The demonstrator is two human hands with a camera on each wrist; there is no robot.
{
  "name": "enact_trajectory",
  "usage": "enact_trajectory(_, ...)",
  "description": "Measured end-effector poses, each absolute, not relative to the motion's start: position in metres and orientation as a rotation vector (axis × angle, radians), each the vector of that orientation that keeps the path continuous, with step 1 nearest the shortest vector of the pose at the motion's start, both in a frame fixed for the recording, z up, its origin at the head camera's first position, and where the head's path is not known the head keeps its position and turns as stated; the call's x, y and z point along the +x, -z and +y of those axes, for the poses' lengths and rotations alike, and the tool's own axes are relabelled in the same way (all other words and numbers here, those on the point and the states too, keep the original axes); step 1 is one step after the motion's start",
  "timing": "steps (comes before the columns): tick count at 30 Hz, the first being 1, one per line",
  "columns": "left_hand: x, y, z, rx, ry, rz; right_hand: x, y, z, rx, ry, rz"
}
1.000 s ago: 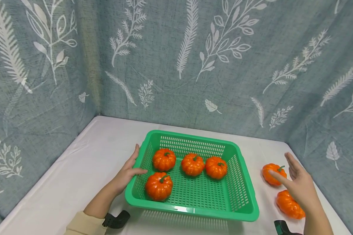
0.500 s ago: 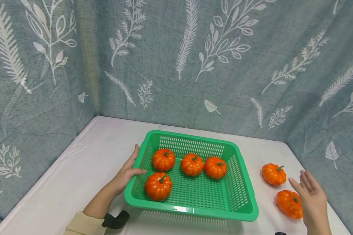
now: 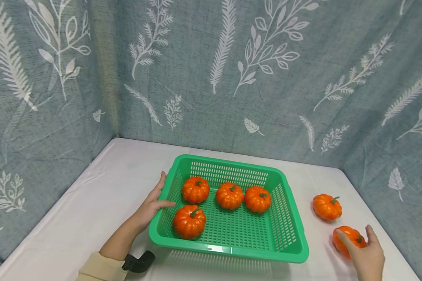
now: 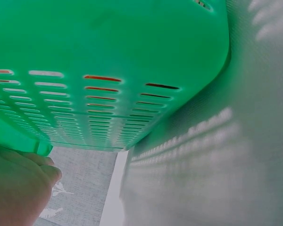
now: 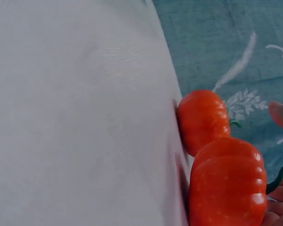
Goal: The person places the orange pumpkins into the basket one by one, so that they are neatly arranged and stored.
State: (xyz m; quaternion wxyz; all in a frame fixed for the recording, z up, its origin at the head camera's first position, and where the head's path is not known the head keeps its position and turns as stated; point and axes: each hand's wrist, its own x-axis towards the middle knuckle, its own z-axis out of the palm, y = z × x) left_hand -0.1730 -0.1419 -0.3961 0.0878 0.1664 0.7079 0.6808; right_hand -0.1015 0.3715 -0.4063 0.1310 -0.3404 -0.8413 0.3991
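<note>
On the left side of the green plastic basket (image 3: 228, 254), my left hand (image 3: 150, 207) holds the rim, thumb over the edge and fingers along the outside. The left wrist view shows part of that hand (image 4: 19, 186) by the slotted wall. Over the nearer loose orange pumpkin (image 3: 342, 249) is my right hand (image 3: 367, 253), thumb on its left and fingers on its right. In the right wrist view the thumb (image 5: 282, 115) stands apart from that pumpkin (image 5: 226, 188), while the fingers (image 5: 280, 200) are close behind its green stem. Whether they touch is unclear.
Several orange pumpkins, one of them at the front left (image 3: 189, 223), sit inside the basket. Another loose pumpkin (image 3: 327, 207) lies farther back on the white tabletop (image 3: 102, 187). Blue-grey curtains (image 3: 197, 97) with white leaf prints close off the back and both sides.
My right hand has moved from above the farther loose pumpkin toward me and down over the nearer one, which has shifted slightly right. My left hand and the basket stay put.
</note>
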Motion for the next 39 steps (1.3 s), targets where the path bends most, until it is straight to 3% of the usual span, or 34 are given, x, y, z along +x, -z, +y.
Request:
enact_trajectory(28,-0.173,0.395,-0.142,0.457,-2.010,2.123,-0.096,0.416,0.372,-1.012,-0.991,-2.617)
enact_trajectory(39,-0.173,0.394,-0.143,0.465,-2.016,2.126,-0.108,0.375,0.359,-0.736,-0.921,-2.679)
